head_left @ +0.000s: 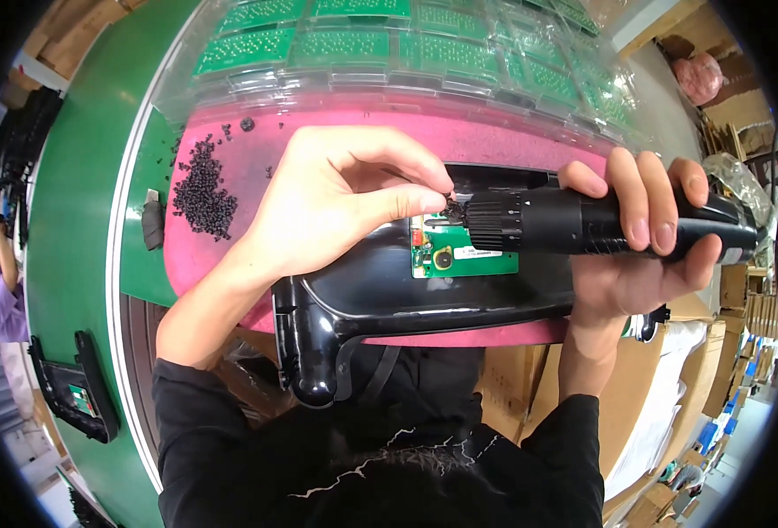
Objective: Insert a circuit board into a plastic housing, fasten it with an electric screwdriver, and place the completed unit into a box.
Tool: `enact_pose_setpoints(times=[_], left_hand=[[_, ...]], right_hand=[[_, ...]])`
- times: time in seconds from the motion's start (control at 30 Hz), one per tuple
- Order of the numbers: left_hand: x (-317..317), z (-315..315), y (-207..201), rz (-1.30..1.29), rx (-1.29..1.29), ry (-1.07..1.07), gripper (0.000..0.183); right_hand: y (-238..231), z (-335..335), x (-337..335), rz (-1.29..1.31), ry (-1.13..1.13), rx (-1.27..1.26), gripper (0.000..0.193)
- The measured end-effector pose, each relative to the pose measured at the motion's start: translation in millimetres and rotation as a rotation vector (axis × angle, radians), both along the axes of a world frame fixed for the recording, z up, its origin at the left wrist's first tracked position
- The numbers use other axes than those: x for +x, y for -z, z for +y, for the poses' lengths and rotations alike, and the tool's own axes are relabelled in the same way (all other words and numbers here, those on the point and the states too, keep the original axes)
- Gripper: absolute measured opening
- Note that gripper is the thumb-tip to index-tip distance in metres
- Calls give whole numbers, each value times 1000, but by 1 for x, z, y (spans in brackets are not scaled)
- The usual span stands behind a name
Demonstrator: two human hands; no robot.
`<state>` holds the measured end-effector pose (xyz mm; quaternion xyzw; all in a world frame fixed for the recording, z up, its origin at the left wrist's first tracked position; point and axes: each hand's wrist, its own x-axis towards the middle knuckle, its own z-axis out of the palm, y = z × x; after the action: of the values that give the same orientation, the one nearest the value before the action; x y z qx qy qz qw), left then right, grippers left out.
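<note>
Pinching with the left hand, nearly closing thumb and forefinger on a dark speck, possibly a screw, too small to tell. Curling the right hand around the black power screwdriver, just beside the left fingertips. Working over the green circuit board, under those fingertips. Risking a dropped piece from any loosened pinch, a scratched board from any screwdriver slip.

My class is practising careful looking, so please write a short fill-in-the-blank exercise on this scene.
1. The right hand holds a power screwdriver coloured ____.
2. The circuit board is coloured ____.
3. The pile of small pieces lies to the ____ of the left hand.

Missing words: black; green; left.
</note>
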<state>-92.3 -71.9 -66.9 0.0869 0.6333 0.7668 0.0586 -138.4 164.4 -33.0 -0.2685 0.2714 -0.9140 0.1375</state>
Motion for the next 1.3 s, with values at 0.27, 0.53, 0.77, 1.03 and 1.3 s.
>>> enact_pose_setpoints(times=[0.27,0.53,0.77,1.03,1.3], left_hand=[[-6,3,2,71,-223,58,21],[-10,6,7,143,-298,48,20],[-18,12,14,232,-383,16,16],[-23,19,18,228,-398,34,15],[-29,20,23,217,-465,103,14]], right_hand=[[-5,14,-3,17,32,-28,27],[5,15,-5,-14,67,-55,29],[10,22,-9,-7,119,-40,30],[10,27,-8,-2,97,-22,30],[15,30,-14,43,96,-27,30]])
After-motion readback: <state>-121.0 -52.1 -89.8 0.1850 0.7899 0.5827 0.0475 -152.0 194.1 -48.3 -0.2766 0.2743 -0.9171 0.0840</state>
